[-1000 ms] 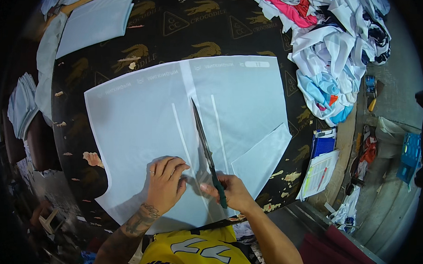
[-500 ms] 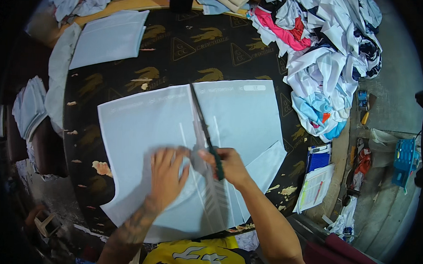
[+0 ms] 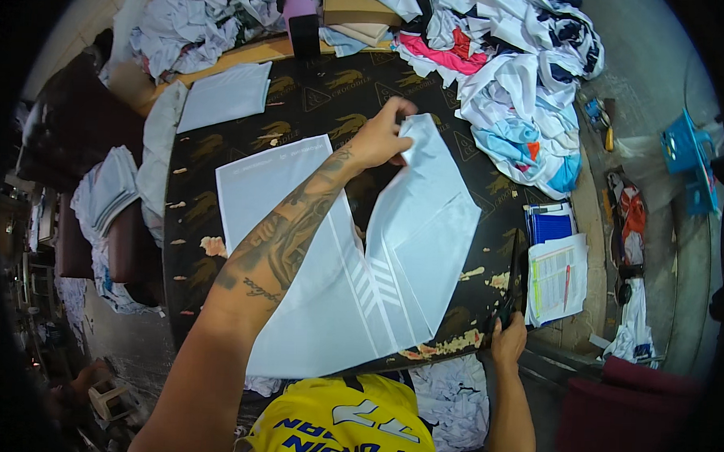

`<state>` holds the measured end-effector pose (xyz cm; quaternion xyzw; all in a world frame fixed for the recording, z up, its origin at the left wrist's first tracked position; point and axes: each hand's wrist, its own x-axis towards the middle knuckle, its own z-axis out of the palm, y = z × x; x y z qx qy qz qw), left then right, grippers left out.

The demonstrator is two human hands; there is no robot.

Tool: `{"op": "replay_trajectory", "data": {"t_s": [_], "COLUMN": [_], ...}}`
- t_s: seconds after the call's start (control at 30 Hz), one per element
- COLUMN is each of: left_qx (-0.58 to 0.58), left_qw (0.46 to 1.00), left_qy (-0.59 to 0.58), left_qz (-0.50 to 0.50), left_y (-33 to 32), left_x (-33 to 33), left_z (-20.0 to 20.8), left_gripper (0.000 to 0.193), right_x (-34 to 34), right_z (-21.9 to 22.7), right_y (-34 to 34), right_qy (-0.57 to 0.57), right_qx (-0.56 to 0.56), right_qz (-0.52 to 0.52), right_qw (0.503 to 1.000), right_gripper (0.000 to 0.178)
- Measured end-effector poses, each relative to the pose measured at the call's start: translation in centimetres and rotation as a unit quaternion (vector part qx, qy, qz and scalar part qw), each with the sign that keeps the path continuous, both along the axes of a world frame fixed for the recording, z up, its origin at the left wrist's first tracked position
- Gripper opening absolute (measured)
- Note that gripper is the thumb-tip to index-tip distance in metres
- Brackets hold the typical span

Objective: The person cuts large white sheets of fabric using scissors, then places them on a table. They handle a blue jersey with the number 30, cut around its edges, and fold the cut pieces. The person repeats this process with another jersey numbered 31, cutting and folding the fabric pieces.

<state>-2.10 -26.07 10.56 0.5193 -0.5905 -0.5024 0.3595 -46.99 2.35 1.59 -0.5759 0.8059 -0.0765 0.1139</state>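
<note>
A pale blue-grey fabric sheet (image 3: 310, 328) with white stripes lies on the dark table. From its far edge down to about the middle, a gap separates its left and right parts. At the far end of the right part, my left hand (image 3: 387, 135) is closed on the edge, and the fabric there is lifted and bent. My right hand (image 3: 508, 340) grips dark-handled scissors (image 3: 514, 283) at the table's right edge, apart from the fabric, blades directed away from me. Whether the blades are apart is hard to see.
Another folded pale piece (image 3: 225, 96) lies at the far left. A heap of white and coloured cloth (image 3: 534, 96) is piled at the far right. Papers (image 3: 557, 273) and a blue pad (image 3: 552, 226) sit by the right edge. The patterned table (image 3: 196, 168) has worn patches.
My left hand has gone from flat on the fabric to its far right part, lifting it. My right hand has drawn the scissors off the fabric to the right edge. The gap has opened.
</note>
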Motion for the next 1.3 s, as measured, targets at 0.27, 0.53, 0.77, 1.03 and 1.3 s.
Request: {"op": "replay_trajectory", "data": {"t_s": [0.27, 0.53, 0.77, 1.03, 1.3], "left_qx": [-0.202, -0.399, -0.399, -0.155, -0.094], "left_qw": [0.958, 0.884, 0.637, 0.846, 0.930], "left_qy": [0.093, -0.066, -0.372, -0.371, -0.330], "left_qz": [-0.179, 0.234, 0.544, 0.351, 0.133], "left_y": [13.1, 29.8, 42.7, 26.1, 8.3], "left_x": [-7.7, 10.8, 31.1, 38.2, 26.3], "left_z": [18.7, 26.6, 25.9, 8.5, -9.4], "left_gripper": [0.041, 0.033, 0.029, 0.044, 0.045], "right_x": [12.6, 14.8, 18.8, 26.4, 25.0], "right_z": [10.6, 15.4, 21.4, 16.9, 5.0], "right_y": [-2.5, -0.7, 10.9, 12.1, 13.6], "right_qy": [-0.384, -0.242, -0.300, -0.369, -0.348], "right_qx": [-0.193, -0.265, -0.137, 0.184, 0.127], "right_qz": [0.232, 0.316, 0.613, 0.429, 0.152], "right_qw": [0.873, 0.878, 0.718, 0.804, 0.916], "right_gripper": [0.089, 0.016, 0.053, 0.011, 0.013]}}
